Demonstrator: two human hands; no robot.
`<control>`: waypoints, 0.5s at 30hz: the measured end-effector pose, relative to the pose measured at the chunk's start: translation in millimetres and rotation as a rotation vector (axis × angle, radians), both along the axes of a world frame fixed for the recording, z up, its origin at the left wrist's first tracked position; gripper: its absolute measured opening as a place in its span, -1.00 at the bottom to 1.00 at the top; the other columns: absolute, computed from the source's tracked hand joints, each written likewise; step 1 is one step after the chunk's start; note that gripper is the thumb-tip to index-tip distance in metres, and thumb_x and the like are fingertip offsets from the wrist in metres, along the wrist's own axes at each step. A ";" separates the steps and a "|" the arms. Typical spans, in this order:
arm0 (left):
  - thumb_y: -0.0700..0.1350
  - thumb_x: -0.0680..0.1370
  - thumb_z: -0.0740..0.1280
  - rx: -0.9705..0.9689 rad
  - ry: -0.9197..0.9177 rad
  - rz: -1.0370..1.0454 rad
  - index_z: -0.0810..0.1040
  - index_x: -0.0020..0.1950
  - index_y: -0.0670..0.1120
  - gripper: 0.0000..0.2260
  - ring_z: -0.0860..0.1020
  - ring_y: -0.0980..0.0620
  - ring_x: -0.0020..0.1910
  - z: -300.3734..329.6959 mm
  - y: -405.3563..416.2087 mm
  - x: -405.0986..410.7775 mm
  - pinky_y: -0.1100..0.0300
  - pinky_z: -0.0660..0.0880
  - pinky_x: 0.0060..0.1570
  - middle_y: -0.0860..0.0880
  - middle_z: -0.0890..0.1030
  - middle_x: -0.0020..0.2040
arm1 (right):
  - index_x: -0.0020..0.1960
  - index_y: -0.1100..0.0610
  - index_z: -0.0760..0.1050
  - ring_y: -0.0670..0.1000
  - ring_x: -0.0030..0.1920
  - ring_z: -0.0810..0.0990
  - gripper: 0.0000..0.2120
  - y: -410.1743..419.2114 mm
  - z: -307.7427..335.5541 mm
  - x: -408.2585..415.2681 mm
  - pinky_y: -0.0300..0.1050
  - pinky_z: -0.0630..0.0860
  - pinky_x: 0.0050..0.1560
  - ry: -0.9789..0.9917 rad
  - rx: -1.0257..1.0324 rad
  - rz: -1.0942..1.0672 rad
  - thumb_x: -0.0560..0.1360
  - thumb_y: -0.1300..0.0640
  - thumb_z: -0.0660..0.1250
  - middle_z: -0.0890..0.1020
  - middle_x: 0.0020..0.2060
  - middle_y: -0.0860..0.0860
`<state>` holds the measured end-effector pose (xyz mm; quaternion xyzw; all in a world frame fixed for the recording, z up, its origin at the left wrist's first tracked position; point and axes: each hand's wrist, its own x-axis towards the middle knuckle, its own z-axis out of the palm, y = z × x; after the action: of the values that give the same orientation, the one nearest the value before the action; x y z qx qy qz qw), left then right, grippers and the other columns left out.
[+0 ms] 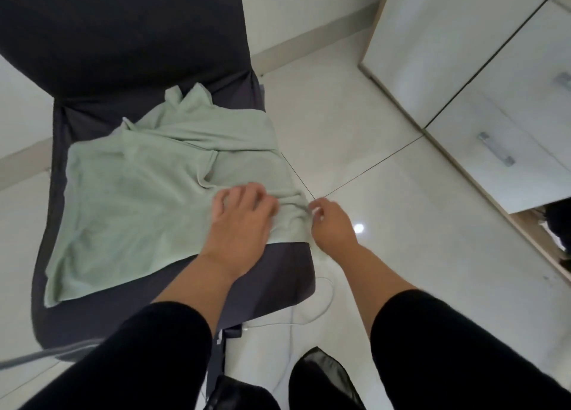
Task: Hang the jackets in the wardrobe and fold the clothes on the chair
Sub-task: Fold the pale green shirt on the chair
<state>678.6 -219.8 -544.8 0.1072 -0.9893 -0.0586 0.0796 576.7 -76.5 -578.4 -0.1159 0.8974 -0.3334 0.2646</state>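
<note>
Garment: a pale mint-green garment (pixel 133 193) of soft knit, spread mostly flat with creases, its far part bunched toward the chair back.
Location: on the seat of the dark chair (pixel 117 39), its right edge reaching the seat's rim.
Left hand (pixel 238 221): fingers (pixel 247 193) spread and lightly bent, pressing the cloth beneath them.
Right hand (pixel 332 224): fingers curled, pinching the cloth's edge just beside the left fingers.
Writing: none readable.
Surroundings: glossy tiled floor (pixel 386 224); white wardrobe (pixel 494 100) well right of the fingers.
</note>
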 end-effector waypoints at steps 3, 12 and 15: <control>0.10 0.50 0.19 0.021 -0.063 -0.086 0.46 -0.01 0.12 -0.86 0.36 0.03 0.03 -4.2 14.9 4.7 0.07 0.15 0.07 0.11 0.45 0.03 | -0.06 -0.09 0.42 -0.02 -0.15 0.51 -0.68 23.7 -15.1 32.1 -0.14 0.46 -0.10 -0.110 -0.012 -0.021 0.43 0.34 0.20 0.56 -0.07 -0.03; 0.01 0.53 0.09 -0.113 -0.026 -0.096 0.50 -0.15 0.06 -0.80 0.33 0.01 -0.08 -5.3 29.6 -6.6 0.07 0.16 -0.09 0.08 0.50 -0.11 | -0.04 0.05 0.59 0.06 -0.02 0.52 -0.88 32.5 -15.5 36.4 0.02 0.46 0.01 0.176 0.090 0.116 0.52 0.12 0.28 0.63 -0.08 -0.05; -0.16 0.44 0.17 -0.126 0.032 -0.136 0.47 -0.14 0.04 -0.87 0.34 -0.02 -0.09 3.8 40.0 -2.6 0.06 0.17 -0.07 0.07 0.50 -0.11 | -0.16 0.10 0.55 0.11 -0.16 0.53 -0.97 41.2 -8.7 36.0 -0.01 0.43 -0.15 0.447 0.152 0.061 0.44 0.20 0.35 0.62 -0.24 -0.03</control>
<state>676.0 -179.8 -541.0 0.0336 -0.9946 -0.0033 0.0978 612.7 -35.3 -587.1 -0.1934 0.9523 -0.2229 0.0773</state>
